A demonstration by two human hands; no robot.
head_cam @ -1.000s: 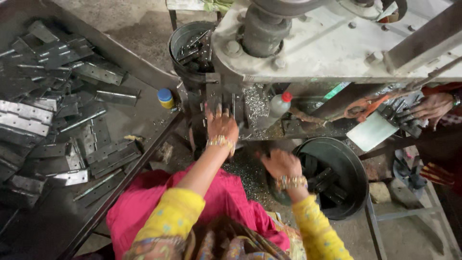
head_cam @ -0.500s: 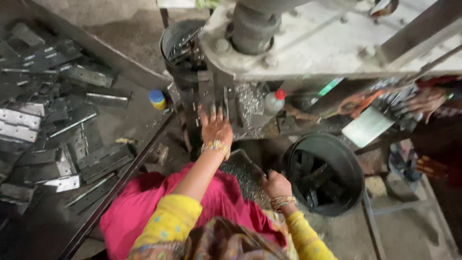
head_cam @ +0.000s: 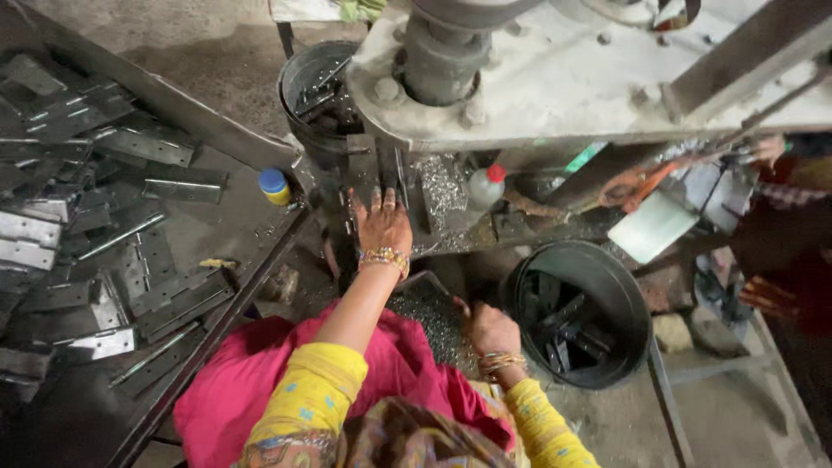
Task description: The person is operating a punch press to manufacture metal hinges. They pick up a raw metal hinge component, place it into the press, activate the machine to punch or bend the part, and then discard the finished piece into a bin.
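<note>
A worker's left hand, fingers spread and flat, presses on the bed of a press machine, gripping nothing, with loose metal hinges heaped on the bench well to its left. Lower and to its right, the right hand is curled shut at the edge of a tray of small metal pieces; its contents cannot be seen. Just right of that hand stands a black bucket of dark parts.

Left hand fingertips hidden under press; held part perhaps hinge.
</note>
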